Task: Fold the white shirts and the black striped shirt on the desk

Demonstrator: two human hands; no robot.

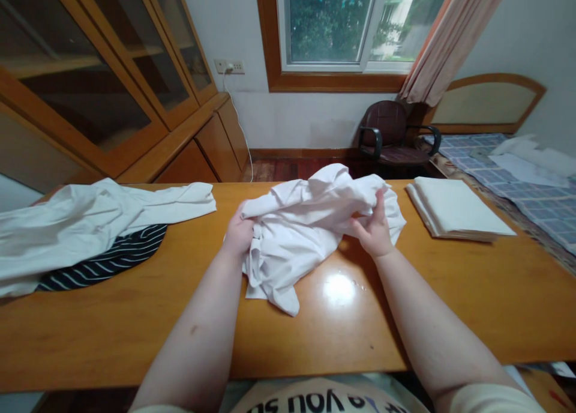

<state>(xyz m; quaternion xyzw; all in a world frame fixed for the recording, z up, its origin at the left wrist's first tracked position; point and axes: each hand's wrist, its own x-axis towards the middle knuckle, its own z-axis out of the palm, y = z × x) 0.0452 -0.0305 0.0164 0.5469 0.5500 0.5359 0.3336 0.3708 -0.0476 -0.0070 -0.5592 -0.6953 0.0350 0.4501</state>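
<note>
A crumpled white garment (pixel 301 239) is bunched up over the middle of the wooden table, its upper folds raised and its lower end lying on the wood. At its left end, my left hand (pixel 239 232) is closed around the fabric, with the fingertips hidden in the folds. My right hand (pixel 375 230) is at the garment's right side, thumb and fingers apart with cloth between and behind them. Some of its fingers are covered by the fabric.
Another white garment (pixel 81 221) with a long sleeve lies at the table's left, over a black, white-striped piece (pixel 108 263). A folded white stack (pixel 459 206) sits at the right. Beyond the table (pixel 315 347) stand a glass-fronted cabinet (pixel 99 155), an armchair (pixel 389 134) and a bed (pixel 477 143).
</note>
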